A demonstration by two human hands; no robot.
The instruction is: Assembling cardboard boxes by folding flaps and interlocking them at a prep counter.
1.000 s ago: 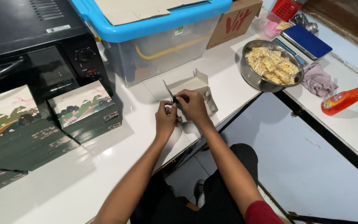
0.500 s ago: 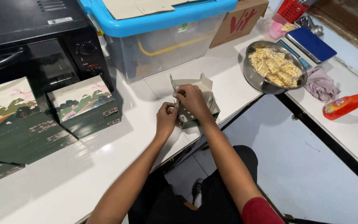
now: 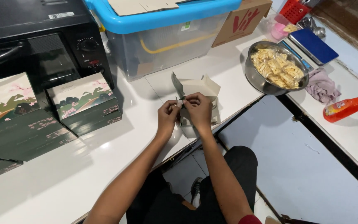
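Both hands shifted left, apparently pinching cardboard box (image 3: 195, 89) flap.

You held pale matt cardboard box blank (image 3: 197, 89); glossy white countertop (image 3: 104, 153) mirrored light; round steel bowl (image 3: 257, 76) shone; crumpled mauve cloth (image 3: 320, 85) looked soft.
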